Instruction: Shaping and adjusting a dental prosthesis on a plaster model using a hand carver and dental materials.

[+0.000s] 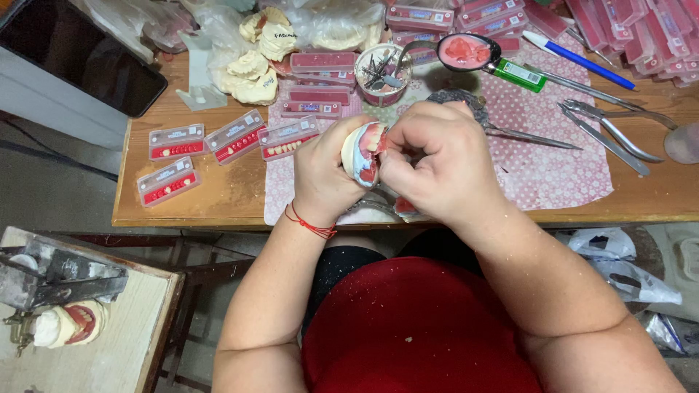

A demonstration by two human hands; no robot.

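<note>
- While it sits above the near edge of the wooden surface [218,196], the denture model [362,151], white plaster with pink wax and teeth, is held up between both hands.
- Left hand [324,171]: its grip is clenched around the model from the left side, thumb up by the rim; a red string bracelet [312,225] circles the wrist.
- Right hand [440,160]: its grip is pinched shut, fingertips pressing on the pink wax at the model's right edge; whether a small piece lies between them cannot be told.
- Just under the hands, a patterned pink cloth [553,167] covers the middle of the surface.
- Left of the hands lie flat cards of artificial teeth [177,141], several side by side.
- Behind the hands stand a small cup of instruments [382,73] and a ladle with pink wax [466,52], next to a green lighter [518,74].
- To the right lie metal pliers [611,135] and a blue pen [579,60].
- Plaster casts [255,69] are heaped at the back left.
- On a lower table at the left stands an articulator with another denture [69,324].
</note>
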